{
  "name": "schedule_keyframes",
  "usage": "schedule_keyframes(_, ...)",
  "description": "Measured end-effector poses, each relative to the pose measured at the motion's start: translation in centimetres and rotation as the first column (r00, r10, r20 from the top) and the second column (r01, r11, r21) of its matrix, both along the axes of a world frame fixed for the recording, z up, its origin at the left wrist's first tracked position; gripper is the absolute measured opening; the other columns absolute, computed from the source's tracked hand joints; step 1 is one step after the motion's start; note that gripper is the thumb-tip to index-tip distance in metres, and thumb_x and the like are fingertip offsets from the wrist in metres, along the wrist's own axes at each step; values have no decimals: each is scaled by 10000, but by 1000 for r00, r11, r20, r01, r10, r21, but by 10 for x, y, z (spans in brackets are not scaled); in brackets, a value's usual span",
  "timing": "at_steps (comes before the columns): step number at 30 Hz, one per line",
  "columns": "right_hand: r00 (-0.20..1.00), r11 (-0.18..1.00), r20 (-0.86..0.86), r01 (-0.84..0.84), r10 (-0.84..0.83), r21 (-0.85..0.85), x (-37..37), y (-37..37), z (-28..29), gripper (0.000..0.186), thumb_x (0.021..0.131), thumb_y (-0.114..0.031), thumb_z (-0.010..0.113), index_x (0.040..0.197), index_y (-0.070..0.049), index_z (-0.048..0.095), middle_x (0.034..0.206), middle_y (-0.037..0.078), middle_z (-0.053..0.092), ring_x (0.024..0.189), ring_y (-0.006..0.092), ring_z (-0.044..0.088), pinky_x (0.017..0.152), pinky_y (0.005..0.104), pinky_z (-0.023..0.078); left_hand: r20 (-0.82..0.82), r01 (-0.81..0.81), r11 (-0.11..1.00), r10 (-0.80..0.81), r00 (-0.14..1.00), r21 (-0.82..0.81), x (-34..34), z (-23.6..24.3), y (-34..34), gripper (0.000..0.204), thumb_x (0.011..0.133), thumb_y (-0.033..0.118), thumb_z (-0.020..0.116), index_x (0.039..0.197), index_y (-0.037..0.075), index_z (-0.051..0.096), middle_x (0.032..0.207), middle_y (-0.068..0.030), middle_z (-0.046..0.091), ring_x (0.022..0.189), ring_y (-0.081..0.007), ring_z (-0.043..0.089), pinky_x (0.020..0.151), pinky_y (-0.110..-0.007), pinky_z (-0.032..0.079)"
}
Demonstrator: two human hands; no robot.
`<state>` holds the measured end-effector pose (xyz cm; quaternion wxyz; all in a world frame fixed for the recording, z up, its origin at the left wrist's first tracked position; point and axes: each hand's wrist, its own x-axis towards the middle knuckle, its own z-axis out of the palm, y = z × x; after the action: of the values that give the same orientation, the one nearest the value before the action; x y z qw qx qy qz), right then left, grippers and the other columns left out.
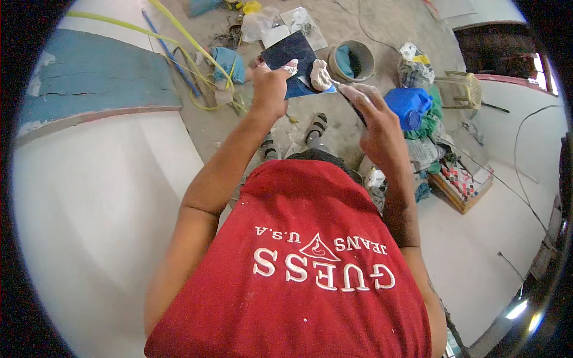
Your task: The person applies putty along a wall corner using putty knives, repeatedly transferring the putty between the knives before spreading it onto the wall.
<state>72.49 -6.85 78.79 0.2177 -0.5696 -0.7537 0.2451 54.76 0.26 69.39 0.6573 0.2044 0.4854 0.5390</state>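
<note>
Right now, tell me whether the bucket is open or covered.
Open: no lid lies over the bucket, and something teal shows inside its rim.

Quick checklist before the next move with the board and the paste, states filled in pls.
1. Board held: ok, left hand grips it, thumb over the top face.
2. Tool in hand: ok, right hand has it; its full shape is hidden.
3. White lump on the board: cannot tell how firmly it sits; it is near the right edge.
4. Hands protected: not ok, both bare, white smears on the left thumb.
5. Yellow hose clear of the sandals: ok, it lies off to their left.
</note>
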Motion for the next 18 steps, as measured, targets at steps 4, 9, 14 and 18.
schedule_keyframes(4, 994, 999, 107, 34, -34, 4, -12, 5, -11, 575, 646, 143, 474, 1167, -95, 529, 1121, 145, 535, 1025, 347, 534, 842, 374, 447, -298, 34, 999, -29, 954, 14, 8, -10, 1, 146, 746, 83, 670, 792, -7, 565, 849, -89, 604, 692, -180, 606, 625, -295, 492)
schedule_keyframes(9, 984, 997, 159, -77, 75, 5, -27, 6, -36, 515, 689, 99, 467, 1173, -74, 504, 1108, 143, 517, 995, 344, 527, 811, 403, 462, -497, 40, 988, 41, 867, 152, 15, -30, 3, 232, 722, 155, 662, 711, -69, 602, 670, -203, 620, 627, -317, 604, 619, -393, 446)
schedule_keyframes(14, 991, 991, 52, -121, 124, -60, -33, -2, -48, 558, 646, 135, 433, 1151, -80, 537, 1092, 152, 536, 1004, 351, 529, 825, 386, 451, -688, 36, 991, 62, 723, 126, 7, -40, 5, 294, 724, 162, 667, 786, -110, 574, 753, -279, 606, 720, -401, 603, 638, -423, 448)
schedule_keyframes(18, 965, 935, 26, -248, 263, -254, -27, 1, -29, 528, 636, 148, 467, 1113, -57, 562, 1079, 138, 564, 1019, 340, 540, 858, 367, 452, -556, -73, 996, 90, 827, 52, -10, -32, 17, 288, 728, 145, 681, 776, -108, 553, 706, -191, 597, 617, -264, 566, 602, -378, 430)
